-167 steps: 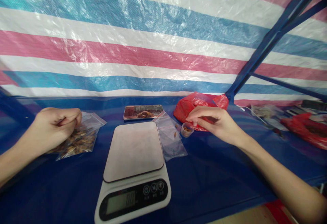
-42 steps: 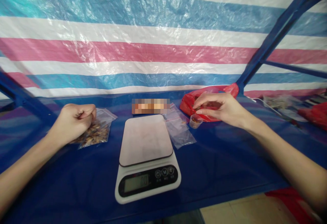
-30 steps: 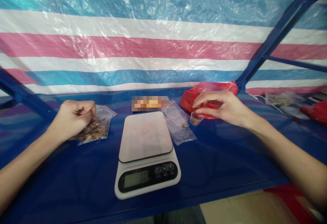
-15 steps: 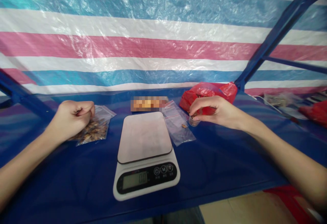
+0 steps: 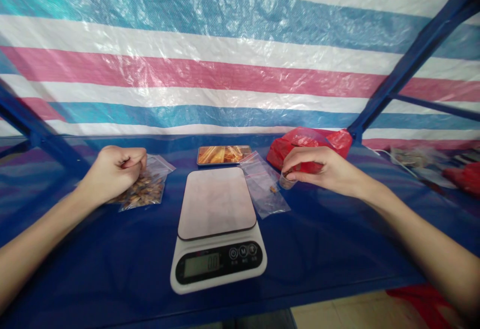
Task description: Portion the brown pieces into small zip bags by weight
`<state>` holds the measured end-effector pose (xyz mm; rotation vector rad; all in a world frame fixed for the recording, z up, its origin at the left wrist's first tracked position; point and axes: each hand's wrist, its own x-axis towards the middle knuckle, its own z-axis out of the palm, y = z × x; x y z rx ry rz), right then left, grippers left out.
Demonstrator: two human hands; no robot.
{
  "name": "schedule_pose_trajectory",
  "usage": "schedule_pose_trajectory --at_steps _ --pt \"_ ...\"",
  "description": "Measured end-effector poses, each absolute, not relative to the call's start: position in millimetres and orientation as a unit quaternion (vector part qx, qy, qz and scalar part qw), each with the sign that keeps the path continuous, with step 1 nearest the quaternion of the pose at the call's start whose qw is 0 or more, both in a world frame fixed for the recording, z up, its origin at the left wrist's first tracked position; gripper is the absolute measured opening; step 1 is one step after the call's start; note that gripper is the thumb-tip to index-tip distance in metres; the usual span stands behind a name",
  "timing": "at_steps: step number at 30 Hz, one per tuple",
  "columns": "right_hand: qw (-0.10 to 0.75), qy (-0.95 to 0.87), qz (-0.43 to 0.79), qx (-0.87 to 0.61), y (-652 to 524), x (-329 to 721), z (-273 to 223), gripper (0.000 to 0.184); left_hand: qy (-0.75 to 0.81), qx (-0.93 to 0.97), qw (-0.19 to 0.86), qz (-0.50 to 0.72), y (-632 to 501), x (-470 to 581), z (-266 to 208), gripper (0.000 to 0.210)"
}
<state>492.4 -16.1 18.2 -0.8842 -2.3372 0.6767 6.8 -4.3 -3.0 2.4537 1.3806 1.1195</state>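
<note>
On the left, my left hand [image 5: 118, 171] is closed in a fist over the near side of a clear zip bag [image 5: 150, 187] filled with brown dried pieces. What its fingers hold, if anything, is hidden. My right hand [image 5: 318, 169] has thumb and fingers curled at the rim of a small clear plastic cup [image 5: 287, 182], which has brown bits near its top. Between the hands, a white kitchen scale [image 5: 217, 204] has a bare plate and its display reads 0.0. Flat zip bags [image 5: 268, 199] lie beside the scale, with a small brown piece on them.
A red plastic bag [image 5: 279, 150] sits behind my right hand. Behind the scale lies a flat object with a golden picture [image 5: 221, 155]. Blue metal frame bars [image 5: 412, 64] rise at both sides, before a striped tarp [image 5: 210, 74]. The blue table's front edge [image 5: 337, 289] is near me.
The whole view has shifted slightly, so everything sits a little further right. Both hands keep nearly the same places and poses, at the filled bag and the cup.
</note>
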Motion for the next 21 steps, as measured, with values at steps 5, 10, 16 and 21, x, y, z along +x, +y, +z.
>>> schedule_pose_trajectory --at_steps 5,10,16,21 --pt "0.270 -0.869 0.250 -0.332 -16 493 20 0.019 0.461 0.807 0.055 0.366 -3 5 -6 0.022" --pt "0.258 -0.870 0.271 -0.322 -15 494 20 0.021 0.464 0.802 0.062 0.370 -4 6 -5 0.022" --pt "0.312 -0.870 0.202 -0.323 -18 488 21 0.016 0.461 0.804 0.065 0.370 -6 9 -2 0.020" --pt "0.289 -0.907 0.075 -0.296 -32 467 17 0.013 0.462 0.804 0.066 0.370 -7 12 -3 0.021"
